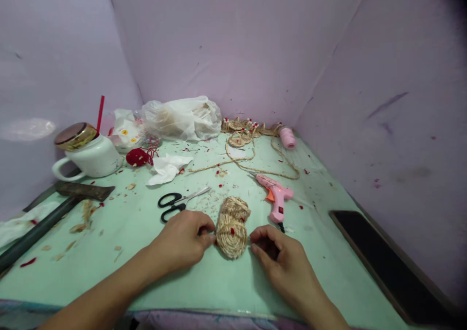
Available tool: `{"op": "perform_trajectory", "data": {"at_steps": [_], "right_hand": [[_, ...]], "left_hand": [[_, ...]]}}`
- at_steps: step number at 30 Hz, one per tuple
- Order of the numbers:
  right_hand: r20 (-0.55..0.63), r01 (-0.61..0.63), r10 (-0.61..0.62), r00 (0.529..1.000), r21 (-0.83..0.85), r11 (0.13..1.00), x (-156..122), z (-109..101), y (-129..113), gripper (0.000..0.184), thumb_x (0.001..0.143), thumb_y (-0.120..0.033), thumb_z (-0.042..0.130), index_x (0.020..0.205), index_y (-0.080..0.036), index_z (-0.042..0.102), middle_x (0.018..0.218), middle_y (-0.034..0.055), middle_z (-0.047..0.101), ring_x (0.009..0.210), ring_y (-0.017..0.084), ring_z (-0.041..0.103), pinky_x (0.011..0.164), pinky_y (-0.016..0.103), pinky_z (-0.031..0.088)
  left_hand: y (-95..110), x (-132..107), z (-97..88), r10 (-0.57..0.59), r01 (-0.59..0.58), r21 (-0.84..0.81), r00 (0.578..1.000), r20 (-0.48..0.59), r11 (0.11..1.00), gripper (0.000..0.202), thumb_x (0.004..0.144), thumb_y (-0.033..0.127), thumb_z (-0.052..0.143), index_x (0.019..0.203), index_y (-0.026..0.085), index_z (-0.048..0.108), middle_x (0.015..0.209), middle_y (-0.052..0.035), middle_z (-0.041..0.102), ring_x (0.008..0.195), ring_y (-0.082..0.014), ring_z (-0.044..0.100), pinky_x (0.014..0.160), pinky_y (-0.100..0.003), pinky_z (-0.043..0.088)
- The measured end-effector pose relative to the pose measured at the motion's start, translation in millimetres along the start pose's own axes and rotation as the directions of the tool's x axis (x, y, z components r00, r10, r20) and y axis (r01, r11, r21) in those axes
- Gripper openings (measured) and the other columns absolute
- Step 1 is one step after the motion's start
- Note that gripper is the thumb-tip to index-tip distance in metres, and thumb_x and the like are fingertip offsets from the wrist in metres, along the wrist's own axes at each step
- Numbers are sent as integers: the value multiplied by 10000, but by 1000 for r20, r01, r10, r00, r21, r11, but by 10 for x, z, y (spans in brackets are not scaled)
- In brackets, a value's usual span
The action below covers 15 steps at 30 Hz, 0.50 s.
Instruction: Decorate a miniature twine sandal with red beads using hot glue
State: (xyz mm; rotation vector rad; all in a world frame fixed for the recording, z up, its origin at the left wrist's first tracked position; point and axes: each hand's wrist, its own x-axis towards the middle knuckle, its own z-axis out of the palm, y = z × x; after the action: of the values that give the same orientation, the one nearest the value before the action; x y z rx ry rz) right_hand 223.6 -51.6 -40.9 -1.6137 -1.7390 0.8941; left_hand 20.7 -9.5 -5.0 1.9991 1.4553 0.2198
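A small shoe-shaped piece of coiled jute rope (232,224) with a red dot on it lies on the green table (109,252) near the front edge. My left hand (184,240) is curled, its fingertips pinched against the piece's left side. My right hand (279,254) rests just right of it with fingers curled in, fingertips touching or nearly touching the right edge. Black scissors (178,203) lie just behind my left hand. A pink glue gun (275,196) lies behind my right hand.
A white teapot (91,155) with a gold lid, a red yarn ball (137,157), tissue (166,168), a plastic bag (182,118), jute cord and coils (248,145), and a pink thread spool (287,137) sit further back. A hammer (54,213) lies left, a black phone (379,257) right. Walls enclose three sides.
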Motion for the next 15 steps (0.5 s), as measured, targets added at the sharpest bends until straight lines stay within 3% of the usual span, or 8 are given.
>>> {"op": "perform_trajectory", "data": {"at_steps": [2, 5, 8, 10, 12, 15], "right_hand": [[5, 49, -49, 999, 2, 999, -7, 5, -1, 110, 755, -157, 492, 848, -199, 535, 718, 6, 579, 633, 149, 532, 597, 273, 447], [-13, 268, -269, 963, -38, 963, -43, 28, -25, 499, 702, -75, 487, 1178, -191, 395, 1086, 84, 527, 931, 197, 534, 809, 330, 460], [21, 451, -452, 892, -129, 883, -65, 83, -55, 765, 680, -27, 467, 1356, -207, 157, 1370, 119, 264, 1253, 248, 300, 1003, 409, 336], [39, 479, -481, 876, -194, 856, -48, 140, -67, 778, 693, -40, 483, 1370, -219, 145, 1406, 127, 191, 1289, 270, 243, 1002, 434, 340], [44, 479, -485, 873, -261, 838, -16, 199, -69, 749, 698, -66, 523, 1358, -221, 206, 1393, 149, 220, 1258, 301, 302, 958, 458, 390], [19, 535, -559, 829, -320, 782, 13, 228, -73, 615, 721, -76, 530, 1288, -226, 342, 1295, 167, 387, 1150, 311, 449, 856, 457, 476]], "left_hand": [[-1, 10, 28, 0, 2, -111, 1000, 20, 994, 182, 684, 256, 514, 731, 166, 664, 621, -5, 585, 578, -130, 479, 512, -222, 300], [8, 19, 51, 9, 6, -346, 999, 41, 938, 182, 681, 269, 511, 668, 128, 625, 547, 18, 502, 520, -96, 398, 483, -205, 286], [31, 23, 32, 48, 13, -557, 994, 96, 830, 206, 676, 305, 522, 706, 116, 598, 505, 48, 429, 462, -71, 324, 447, -197, 258], [38, 32, 16, 75, 26, -632, 988, 132, 775, 243, 677, 318, 528, 805, 120, 588, 499, 61, 414, 433, -66, 309, 425, -195, 247], [24, 46, 10, 60, -3, -626, 996, 70, 780, 231, 686, 289, 523, 842, 127, 580, 525, 51, 448, 440, -73, 341, 432, -198, 276], [-33, 60, 24, 52, -134, -433, 979, -197, 892, 185, 700, 161, 472, 827, 145, 605, 674, -7, 568, 560, -110, 463, 552, -232, 383]]}}
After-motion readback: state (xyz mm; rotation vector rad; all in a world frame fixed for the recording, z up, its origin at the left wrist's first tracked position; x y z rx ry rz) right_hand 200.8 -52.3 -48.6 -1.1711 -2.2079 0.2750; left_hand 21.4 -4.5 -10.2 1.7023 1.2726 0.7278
